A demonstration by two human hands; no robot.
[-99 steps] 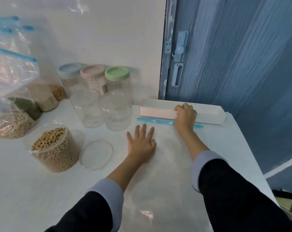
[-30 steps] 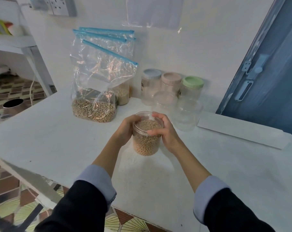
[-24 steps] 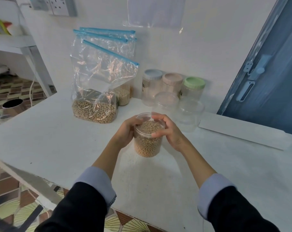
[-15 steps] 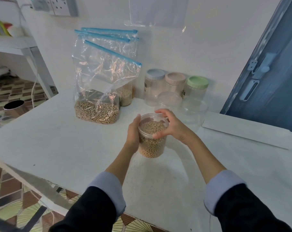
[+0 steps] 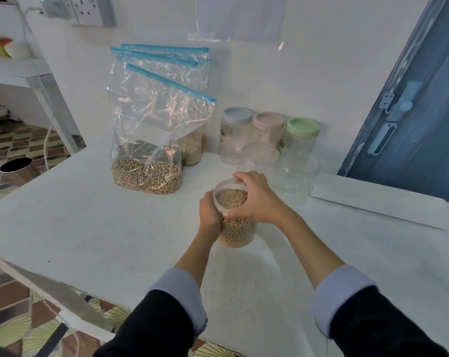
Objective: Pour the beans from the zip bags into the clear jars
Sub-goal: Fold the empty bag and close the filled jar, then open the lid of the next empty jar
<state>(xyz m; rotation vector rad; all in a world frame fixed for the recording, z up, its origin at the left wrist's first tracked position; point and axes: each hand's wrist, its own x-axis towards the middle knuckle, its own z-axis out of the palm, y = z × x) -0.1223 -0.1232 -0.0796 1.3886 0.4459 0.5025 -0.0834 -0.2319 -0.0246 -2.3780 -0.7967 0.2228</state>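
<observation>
Since a moment ago my right hand (image 5: pixel 254 199) has twisted further over the clear lid (image 5: pixel 227 185), fingers curled round its rim. My left hand (image 5: pixel 210 212) grips the bean jar (image 5: pixel 235 228) mid-tabletop. Zip bags (image 5: pixel 151 130) stand at the back edge, empty jars (image 5: pixel 294 173) beside them.

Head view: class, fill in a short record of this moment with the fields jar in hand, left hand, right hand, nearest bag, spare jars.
jar in hand: clear jar of beans, nearly full
left hand: left hand grips the jar's side
right hand: right hand curls over the clear lid
nearest bag: zip bag upright, beans at bottom
spare jars: three coloured-lid jars by the wall
</observation>
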